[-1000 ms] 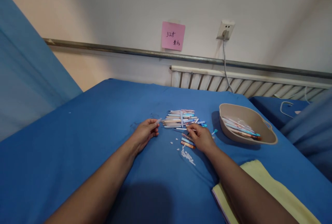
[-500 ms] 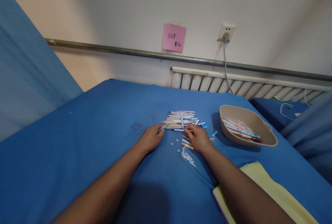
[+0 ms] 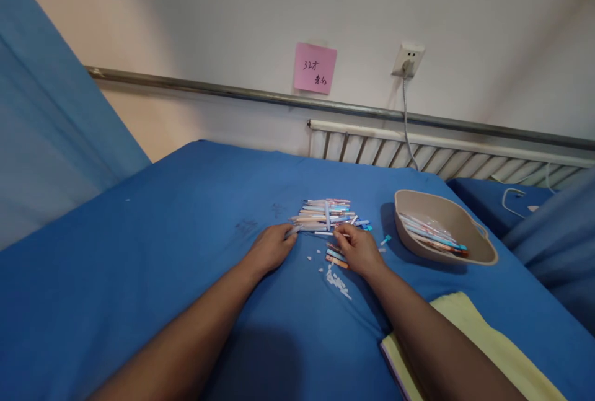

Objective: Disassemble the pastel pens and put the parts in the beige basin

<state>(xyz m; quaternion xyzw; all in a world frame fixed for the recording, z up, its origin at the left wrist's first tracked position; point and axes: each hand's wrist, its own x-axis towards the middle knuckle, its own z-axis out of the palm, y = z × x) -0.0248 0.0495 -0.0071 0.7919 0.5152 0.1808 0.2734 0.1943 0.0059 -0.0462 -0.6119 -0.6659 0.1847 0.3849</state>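
A pile of pastel pens [image 3: 325, 214] lies on the blue sheet [image 3: 162, 233] in front of me. My left hand [image 3: 269, 247] rests at the pile's left end, fingers curled, pinching a pale pen barrel [image 3: 292, 231]. At the pile's near edge my right hand [image 3: 359, 248] has its fingers closed on a thin white refill [image 3: 325, 233]. A few more pens [image 3: 335, 255] lie under that hand, and small white caps [image 3: 337, 282] are scattered just below it.
A beige tray [image 3: 474, 251] holding several pens stands to the right. A yellow cloth over a notebook [image 3: 469, 333] lies at the near right. A radiator [image 3: 441, 156], a wall socket with cable [image 3: 407, 60] and a pink note [image 3: 315, 67] are behind.
My left hand has slid right with its pen barrel, from apart to the pile's left end. My right hand has shifted slightly toward the pile.
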